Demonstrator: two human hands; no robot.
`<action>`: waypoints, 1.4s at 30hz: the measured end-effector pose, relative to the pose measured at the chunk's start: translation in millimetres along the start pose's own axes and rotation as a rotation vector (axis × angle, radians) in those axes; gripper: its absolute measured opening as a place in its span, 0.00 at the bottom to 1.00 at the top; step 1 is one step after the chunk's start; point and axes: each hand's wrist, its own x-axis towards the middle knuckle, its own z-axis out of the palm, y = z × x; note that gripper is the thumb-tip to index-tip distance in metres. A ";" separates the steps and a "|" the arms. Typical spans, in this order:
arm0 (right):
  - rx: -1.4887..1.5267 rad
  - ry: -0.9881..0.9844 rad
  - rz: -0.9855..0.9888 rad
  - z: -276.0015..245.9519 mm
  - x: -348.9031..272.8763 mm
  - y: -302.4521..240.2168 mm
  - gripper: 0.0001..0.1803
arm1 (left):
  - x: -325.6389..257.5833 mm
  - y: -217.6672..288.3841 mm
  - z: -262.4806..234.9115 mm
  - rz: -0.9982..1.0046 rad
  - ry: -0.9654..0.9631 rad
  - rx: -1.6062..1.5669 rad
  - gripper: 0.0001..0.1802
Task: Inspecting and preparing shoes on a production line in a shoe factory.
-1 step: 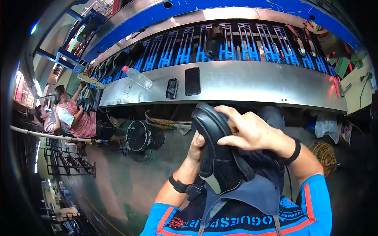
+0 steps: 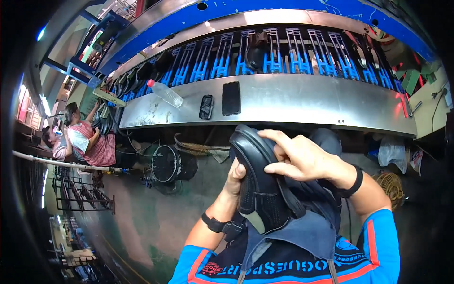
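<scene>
Black shoe [image 2: 255, 180] gripped with its toe toward a steel bench [image 2: 288, 97]

Fingers vanish behind the shoe as a left hand [image 2: 234, 177] closes around its side, leaving only the thumb in clear view. The right hand [image 2: 302, 158] arches over the opposite side, thumb and forefinger spread apart against the shoe, the remaining fingers curled and partly hidden. The shoe is held in front of the wearer's body, between a dark apron [image 2: 302, 232] and the bench, its underside largely out of sight. A dark curved edge beside the heel (part of the shoe or not, it is hard to tell) blends into the clothing behind. The shoe is black, its toe smooth and shiny, its side stitched and finely dotted, with a pale grey patch at the heel. On the bench lie a phone [image 2: 231, 98], a clear bottle [image 2: 165, 93] with a red cap and a small black object [image 2: 206, 106] of unclear kind. At right, the forearm partly covers a fan [image 2: 390, 189]; at far left, a seated person in a checked apron [image 2: 92, 137] partly hides another [image 2: 56, 142]
</scene>
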 end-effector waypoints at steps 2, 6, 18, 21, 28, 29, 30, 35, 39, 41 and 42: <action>-0.032 -0.036 -0.020 -5.3 4.5 1.1 0.37 | 5.5 10.4 4.7 0.213 0.036 0.315 0.59; -0.171 -0.090 -0.047 -10.9 0.1 -8.3 0.36 | 15.2 27.2 13.6 0.396 0.147 0.658 0.54; -0.222 -0.151 -0.160 -18.8 -10.9 -21.9 0.39 | 7.8 20.4 31.3 0.416 0.123 0.826 0.39; -0.292 -0.230 -0.122 -16.1 -13.1 -30.4 0.33 | 8.3 19.5 33.0 0.419 0.115 0.846 0.38; -0.178 -0.129 -0.004 -20.5 -2.9 -42.4 0.32 | 2.9 19.8 35.9 0.486 0.080 0.719 0.37; -0.013 -0.135 0.059 -23.7 -2.4 -41.5 0.33 | 1.1 19.2 37.0 0.503 0.029 0.685 0.37; 0.047 -0.165 0.036 -23.3 -4.6 -41.1 0.34 | 0.2 19.7 36.8 0.510 0.013 0.746 0.36; -0.213 -0.030 -0.093 -14.3 -18.2 -39.8 0.40 | -0.2 16.2 40.0 0.454 0.064 0.754 0.39; -0.333 0.023 -0.169 -10.8 -19.7 -38.3 0.35 | 4.4 14.0 38.8 0.503 0.041 0.808 0.40; -0.316 -0.040 -0.196 -10.9 -18.6 -38.0 0.30 | 5.3 13.3 38.5 0.498 0.026 0.802 0.39; -0.363 -0.010 -0.197 -9.7 -18.1 -37.8 0.28 | 5.0 13.0 38.7 0.476 0.033 0.774 0.38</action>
